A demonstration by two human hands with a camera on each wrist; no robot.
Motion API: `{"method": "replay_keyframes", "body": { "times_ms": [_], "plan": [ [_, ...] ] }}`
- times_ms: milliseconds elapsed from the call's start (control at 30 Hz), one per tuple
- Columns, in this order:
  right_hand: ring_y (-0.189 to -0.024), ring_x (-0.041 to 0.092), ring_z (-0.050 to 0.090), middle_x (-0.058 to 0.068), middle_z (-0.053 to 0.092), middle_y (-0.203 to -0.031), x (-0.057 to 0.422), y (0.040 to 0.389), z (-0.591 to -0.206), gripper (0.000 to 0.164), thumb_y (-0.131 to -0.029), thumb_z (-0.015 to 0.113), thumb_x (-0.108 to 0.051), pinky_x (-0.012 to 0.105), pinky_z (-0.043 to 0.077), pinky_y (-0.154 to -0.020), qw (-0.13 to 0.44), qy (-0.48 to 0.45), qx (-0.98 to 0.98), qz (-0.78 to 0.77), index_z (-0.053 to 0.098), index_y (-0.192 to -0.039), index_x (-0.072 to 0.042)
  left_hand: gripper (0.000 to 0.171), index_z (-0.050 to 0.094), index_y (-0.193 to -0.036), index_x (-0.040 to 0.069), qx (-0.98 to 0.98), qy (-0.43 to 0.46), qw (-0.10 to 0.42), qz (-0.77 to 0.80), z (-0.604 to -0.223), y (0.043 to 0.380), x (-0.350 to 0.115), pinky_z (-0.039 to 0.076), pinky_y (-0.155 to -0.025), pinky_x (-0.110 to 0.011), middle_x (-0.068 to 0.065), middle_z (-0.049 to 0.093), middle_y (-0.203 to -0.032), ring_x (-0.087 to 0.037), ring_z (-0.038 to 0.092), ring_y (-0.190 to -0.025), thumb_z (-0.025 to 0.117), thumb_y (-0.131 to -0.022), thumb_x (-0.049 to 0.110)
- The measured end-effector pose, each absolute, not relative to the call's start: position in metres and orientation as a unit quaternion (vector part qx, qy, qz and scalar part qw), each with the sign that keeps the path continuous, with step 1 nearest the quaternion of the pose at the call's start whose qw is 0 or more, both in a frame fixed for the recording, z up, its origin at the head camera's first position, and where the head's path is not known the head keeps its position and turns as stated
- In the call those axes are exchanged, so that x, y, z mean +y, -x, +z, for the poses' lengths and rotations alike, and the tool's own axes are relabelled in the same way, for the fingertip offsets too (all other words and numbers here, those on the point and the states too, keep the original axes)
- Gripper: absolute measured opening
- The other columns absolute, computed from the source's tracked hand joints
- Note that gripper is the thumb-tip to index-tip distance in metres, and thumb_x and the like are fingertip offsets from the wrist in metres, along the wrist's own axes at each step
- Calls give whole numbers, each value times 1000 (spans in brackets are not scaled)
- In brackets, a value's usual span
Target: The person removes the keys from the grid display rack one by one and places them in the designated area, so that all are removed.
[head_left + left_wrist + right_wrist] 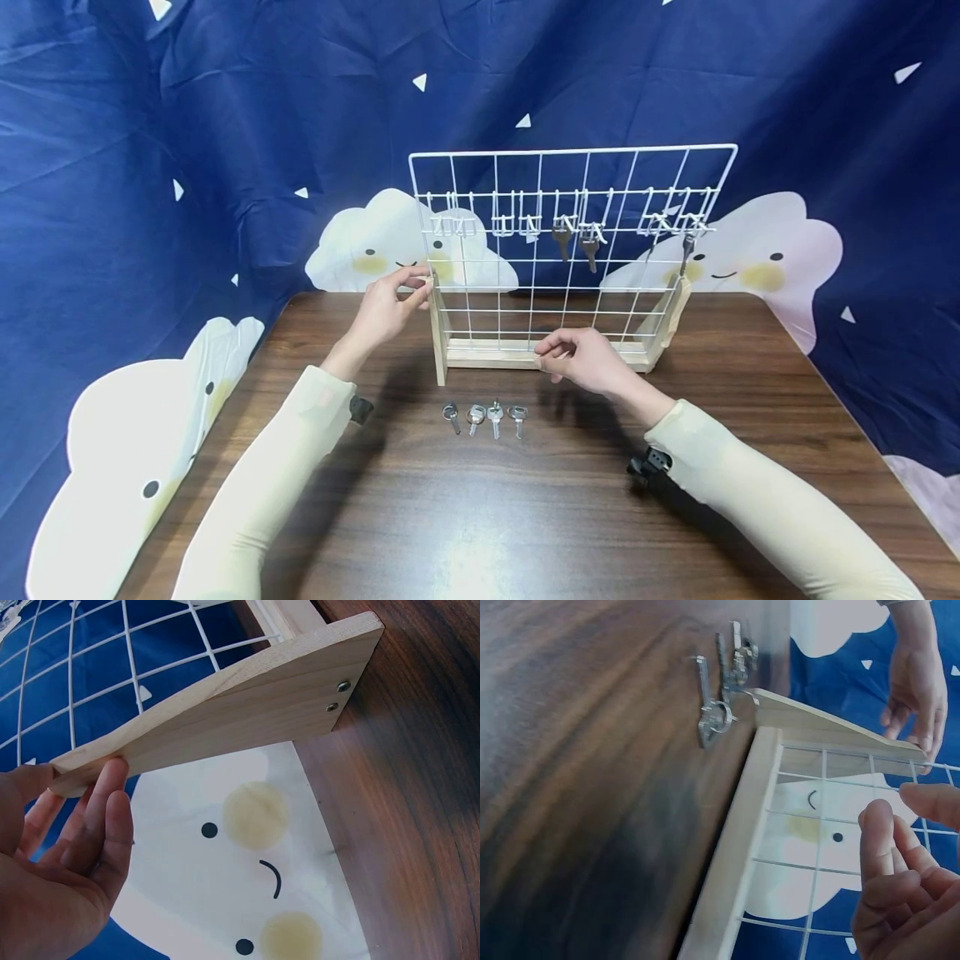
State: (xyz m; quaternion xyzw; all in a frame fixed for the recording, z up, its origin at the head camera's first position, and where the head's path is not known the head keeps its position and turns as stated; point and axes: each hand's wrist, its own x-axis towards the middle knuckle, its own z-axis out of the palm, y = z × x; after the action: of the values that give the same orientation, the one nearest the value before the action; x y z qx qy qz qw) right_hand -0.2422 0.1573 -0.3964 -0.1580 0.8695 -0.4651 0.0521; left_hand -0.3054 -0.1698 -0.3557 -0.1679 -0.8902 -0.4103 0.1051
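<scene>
A white wire grid rack (573, 151) stands on wooden supports towards the back of the table. My left hand (386, 307) pinches the upper end of its left wooden side panel (439, 342), thumb on one face and fingers on the other in the left wrist view. In front of the lower grid hovers my right hand (588, 360), fingers loosely bent with nothing between them. Several silver keys (496, 413) with rings lie in a row on the table, nearer than the rack. Dark keys (590, 250) hang from hooks at the grid's middle, and another key (687, 250) hangs at the right.
The brown wooden table (450, 500) carries everything. More white hooks (502, 223) sit along the grid's upper part. A wooden base bar (487, 358) joins the side panels. Behind hangs a dark blue cloth (337, 100) printed with smiling clouds and white triangles.
</scene>
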Motion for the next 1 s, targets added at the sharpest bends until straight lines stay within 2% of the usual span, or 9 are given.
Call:
{"method": "replay_keyframes", "body": {
  "times_ms": [133,333,433,567,667,800,1000],
  "plan": [
    [-62,18,71,11,76,-88,159,243,-389,18,-88,74,-16,28,57,-61,29,163,869,-467,73,-103,-6,34,62,-131,14,-889,167,103,-413,-356,306,-170,61,-76,-41,-14,73,-111,-33,77,-89,63,-100,27],
    [-69,26,73,17,75,-92,158,243,-381,20,-89,75,-15,33,62,-66,25,157,851,-501,71,-105,-3,35,62,-132,14,-891,166,106,-410,-357,307,-170,61,-74,-40,-14,73,-111,-32,77,-89,63,-100,28],
    [-67,20,73,19,75,-94,159,243,-377,23,-89,75,-15,32,62,-64,19,158,848,-505,71,-107,-1,35,62,-132,15,-890,166,106,-411,-358,307,-171,61,-75,-41,-13,74,-111,-32,77,-88,63,-100,28],
    [-64,15,71,16,76,-91,160,243,-370,23,-90,75,-19,22,53,-56,-7,168,861,-480,72,-107,-4,35,63,-132,15,-889,165,105,-413,-358,307,-171,61,-75,-41,-14,74,-110,-32,77,-88,63,-100,28],
    [-65,16,71,12,77,-89,161,244,-365,21,-90,76,-21,21,47,-52,-31,174,866,-468,73,-105,-7,34,63,-131,15,-889,165,105,-415,-357,307,-170,61,-74,-40,-14,73,-110,-31,77,-88,63,-99,27],
    [-64,17,71,12,77,-89,162,245,-360,19,-89,75,-19,22,48,-54,-48,170,863,-473,73,-105,-9,34,63,-131,14,-887,164,104,-418,-357,306,-170,61,-74,-39,-14,73,-110,-31,77,-88,64,-99,27],
    [-68,20,74,15,75,-96,163,246,-351,23,-90,74,-19,24,57,-64,-50,154,850,-502,71,-108,-5,34,63,-131,15,-889,165,107,-414,-357,306,-170,61,-72,-38,-14,74,-110,-30,77,-87,64,-99,26]
  ]
}}
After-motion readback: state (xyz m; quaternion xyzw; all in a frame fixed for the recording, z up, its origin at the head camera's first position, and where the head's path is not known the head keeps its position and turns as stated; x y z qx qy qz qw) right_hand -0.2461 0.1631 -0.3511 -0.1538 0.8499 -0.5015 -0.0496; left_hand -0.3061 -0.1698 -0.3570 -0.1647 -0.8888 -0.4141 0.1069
